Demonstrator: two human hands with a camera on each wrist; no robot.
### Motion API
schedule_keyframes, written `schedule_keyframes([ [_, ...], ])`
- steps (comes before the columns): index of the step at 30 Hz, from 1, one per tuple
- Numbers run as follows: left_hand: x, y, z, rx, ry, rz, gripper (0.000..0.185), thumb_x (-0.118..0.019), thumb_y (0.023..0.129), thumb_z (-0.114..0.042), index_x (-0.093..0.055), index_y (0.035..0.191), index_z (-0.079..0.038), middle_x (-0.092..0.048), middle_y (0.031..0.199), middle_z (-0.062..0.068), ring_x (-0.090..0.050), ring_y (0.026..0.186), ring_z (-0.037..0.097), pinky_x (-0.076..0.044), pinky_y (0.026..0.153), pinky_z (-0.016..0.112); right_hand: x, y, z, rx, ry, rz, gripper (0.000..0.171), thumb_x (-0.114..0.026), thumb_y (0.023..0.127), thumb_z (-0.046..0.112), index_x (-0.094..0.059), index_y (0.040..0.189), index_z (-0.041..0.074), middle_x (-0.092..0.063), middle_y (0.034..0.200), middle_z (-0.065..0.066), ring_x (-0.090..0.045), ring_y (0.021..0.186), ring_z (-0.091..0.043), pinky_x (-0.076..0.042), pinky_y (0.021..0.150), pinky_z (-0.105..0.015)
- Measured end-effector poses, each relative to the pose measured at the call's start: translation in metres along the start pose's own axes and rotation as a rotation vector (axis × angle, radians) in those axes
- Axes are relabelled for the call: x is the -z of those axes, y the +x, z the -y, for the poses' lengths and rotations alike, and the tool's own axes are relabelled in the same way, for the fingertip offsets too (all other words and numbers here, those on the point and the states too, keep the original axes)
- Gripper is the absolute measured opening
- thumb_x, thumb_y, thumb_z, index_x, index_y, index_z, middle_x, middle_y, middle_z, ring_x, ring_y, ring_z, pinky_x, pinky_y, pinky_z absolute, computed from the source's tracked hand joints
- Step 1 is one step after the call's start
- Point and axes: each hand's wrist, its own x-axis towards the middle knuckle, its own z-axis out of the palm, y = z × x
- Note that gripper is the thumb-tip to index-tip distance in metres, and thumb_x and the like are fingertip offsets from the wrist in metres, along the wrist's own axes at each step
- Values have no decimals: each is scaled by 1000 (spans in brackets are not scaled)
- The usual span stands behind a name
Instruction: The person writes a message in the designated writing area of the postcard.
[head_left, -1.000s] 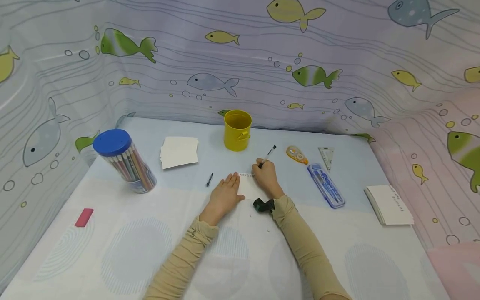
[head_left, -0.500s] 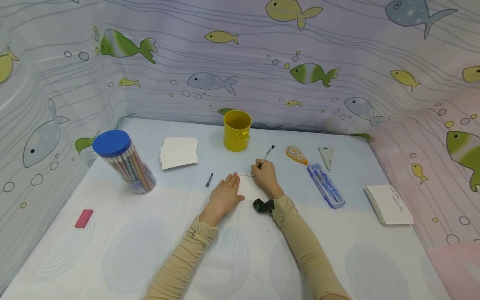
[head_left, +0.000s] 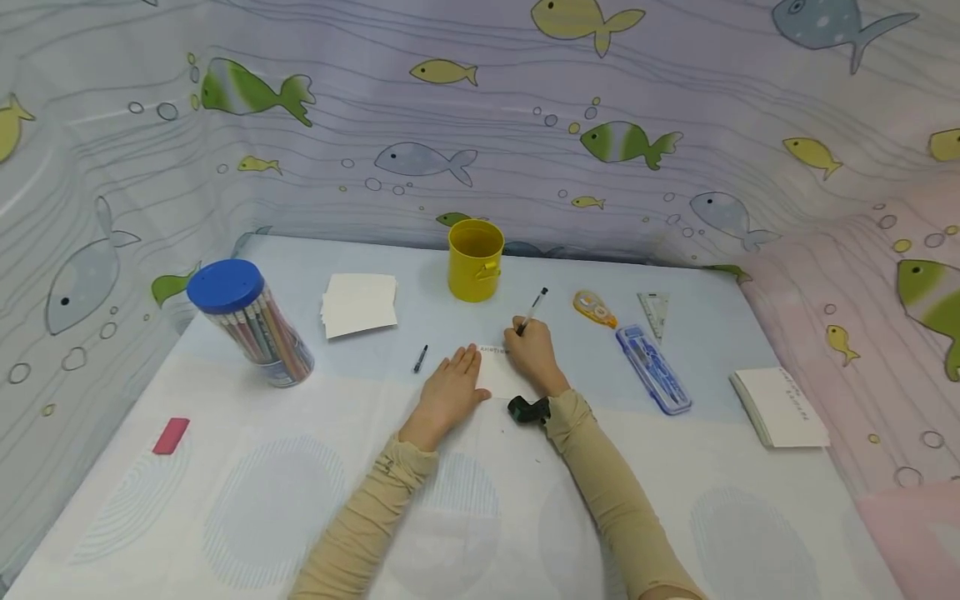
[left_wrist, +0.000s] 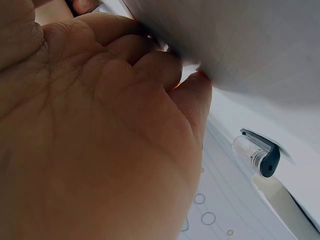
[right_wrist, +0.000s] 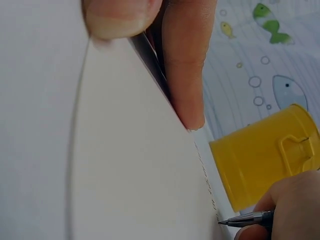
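Pale blue and white cloth covers the table [head_left: 225, 500], with a fish-print curtain hung round its back and sides, and only the head view takes in that whole spread. Biggest thing on it is the clear pencil tub [head_left: 251, 325] with a blue lid near the left edge, packed with pencils. At the middle of the back edge stands the yellow metal cup [head_left: 476, 260], and the right wrist view catches its side handle close up, which the head camera barely shows. A stack of blank cards [head_left: 359, 303] lies between the tub and the cup, and a second stack of cards [head_left: 780, 407] with writing on top sits by the right edge. Right of centre there's a blue compass case [head_left: 651, 369], a small set square [head_left: 654, 312] and an orange correction tape [head_left: 593, 307] behind it. A pink eraser [head_left: 170, 435] is near the left edge.

Now the hands. The left hand [head_left: 448, 390] lies flat with its fingers straight, pressing the near left part of a white card [head_left: 501, 372] at the table's centre. The left wrist view adds the card's edge against the fingertips. The right hand [head_left: 531, 352] has its fingers clenched round a black pen [head_left: 532, 312]. Only the right wrist view shows the tip right at the card's far edge, at the end of a line of small writing. The pen cap [head_left: 420, 358] lies just left of the card, and the left wrist view shows its clip.
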Motion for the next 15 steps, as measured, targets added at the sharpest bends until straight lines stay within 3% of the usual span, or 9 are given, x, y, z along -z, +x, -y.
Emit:
schedule_keyframes([
  [6, 0, 0, -1, 10, -17, 18, 71, -53, 97, -40, -30, 150, 2, -23, 160, 15, -22, 149, 30, -23, 122, 45, 1, -2, -3, -14, 42, -50, 40, -50, 86, 1, -30, 54, 13, -20, 49, 6, -15, 46, -8, -16, 45, -19],
  [15, 2, -1, -2, 10, -10, 14, 71, -53, 97, -40, -30, 150, 1, -23, 160, 15, -23, 149, 29, -24, 122, 44, 2, -1, -1, 7, -37, -23, 39, -51, 86, 3, -29, 55, 14, -19, 51, 5, -14, 48, -9, -15, 47, -20],
])
